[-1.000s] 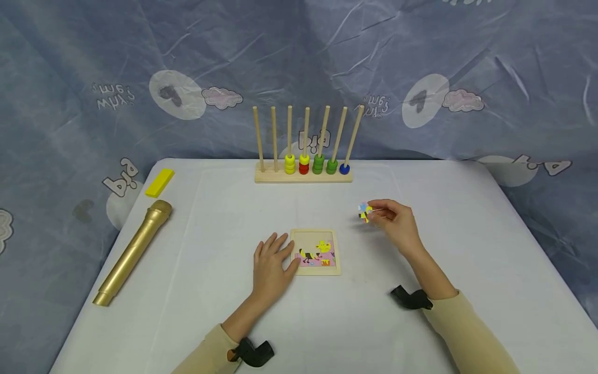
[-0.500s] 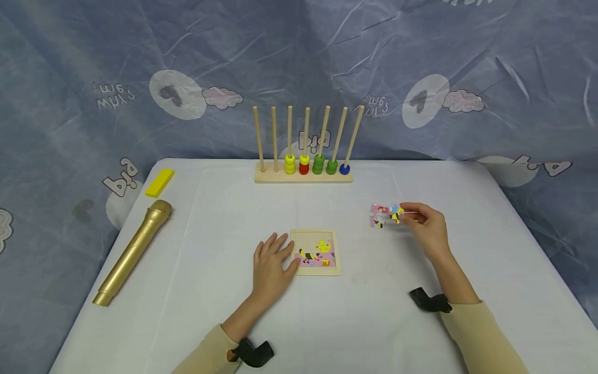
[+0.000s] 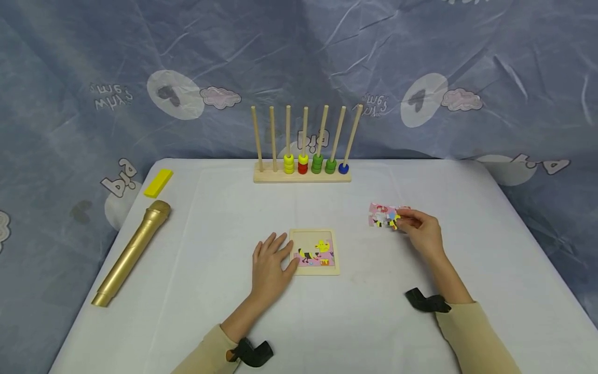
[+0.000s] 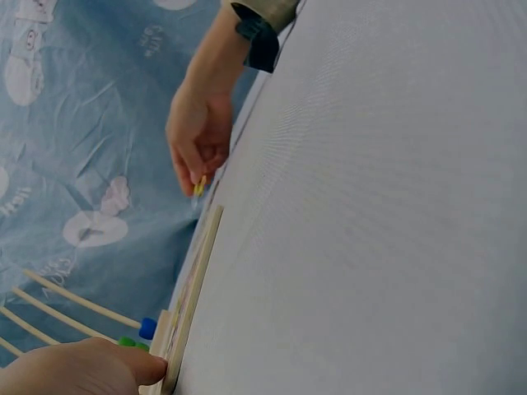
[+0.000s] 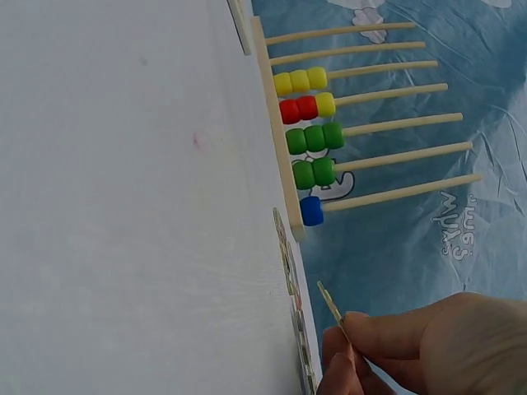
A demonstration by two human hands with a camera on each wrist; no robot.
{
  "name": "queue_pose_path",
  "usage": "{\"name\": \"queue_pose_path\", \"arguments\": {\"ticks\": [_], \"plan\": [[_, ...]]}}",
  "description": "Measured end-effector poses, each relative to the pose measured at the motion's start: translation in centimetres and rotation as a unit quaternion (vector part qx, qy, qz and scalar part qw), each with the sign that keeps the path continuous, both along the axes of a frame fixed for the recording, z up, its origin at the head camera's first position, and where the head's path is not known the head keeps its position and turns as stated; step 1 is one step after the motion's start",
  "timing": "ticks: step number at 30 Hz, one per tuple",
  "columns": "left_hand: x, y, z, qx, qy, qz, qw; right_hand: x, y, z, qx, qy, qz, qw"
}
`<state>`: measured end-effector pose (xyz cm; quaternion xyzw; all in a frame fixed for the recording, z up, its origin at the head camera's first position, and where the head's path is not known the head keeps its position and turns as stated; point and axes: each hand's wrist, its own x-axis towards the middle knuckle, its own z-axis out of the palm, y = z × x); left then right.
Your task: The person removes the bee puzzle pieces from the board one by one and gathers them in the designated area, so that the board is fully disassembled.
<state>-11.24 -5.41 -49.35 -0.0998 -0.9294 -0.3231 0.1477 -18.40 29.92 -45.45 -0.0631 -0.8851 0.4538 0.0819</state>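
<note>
My left hand [image 3: 272,270] lies with its fingers spread at the left edge of a square wooden puzzle board [image 3: 317,271]. In the left wrist view, the thumb presses the rim of the puzzle board [image 4: 198,288]. Pink and yellow pieces fill the board's lower part; bare wood shows above. To the right, my right hand [image 3: 422,234] pinches a blue, yellow and black puzzle piece [image 3: 393,218] between thumb and fingers. It overlaps several loose pink puzzle pieces [image 3: 376,209] on the table. The right wrist view shows the held puzzle piece [image 5: 331,303] edge-on, tilted, beside the row of loose pieces.
A wooden bead rack [image 3: 302,177] with upright pegs and yellow, red, green and blue beads stands at the back. On the left lie a gold microphone [image 3: 133,254] and a yellow block [image 3: 159,183]. A patterned blue cloth [image 3: 299,62] hangs behind the white table [image 3: 210,218].
My right hand has moved right with the piece, then slightly back left and lower over the loose pieces, which were hidden behind it at first. My left hand stays on the board.
</note>
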Motion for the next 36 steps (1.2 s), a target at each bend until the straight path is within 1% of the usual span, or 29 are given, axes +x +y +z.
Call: {"name": "queue_pose_path", "arguments": {"ticks": [4,13,21,28,36], "plan": [[0.0,0.0,0.0,0.0,0.001,0.001,1.0,-0.1,-0.1,-0.5,0.027,0.0,-0.014,1.0],[0.0,0.0,0.0,0.001,0.001,0.002,1.0,-0.2,-0.1,-1.2,0.066,0.018,-0.011,0.998],[0.0,0.1,0.0,-0.001,0.006,0.001,1.0,-0.1,-0.2,-1.6,0.101,0.061,-0.01,0.993],[0.0,0.1,0.1,-0.002,0.006,0.0,1.0,0.0,-0.4,-1.8,0.104,0.091,-0.005,0.99],[0.0,0.1,0.1,-0.004,0.005,0.001,1.0,0.0,-0.5,-1.9,0.116,0.103,0.006,0.988]]}}
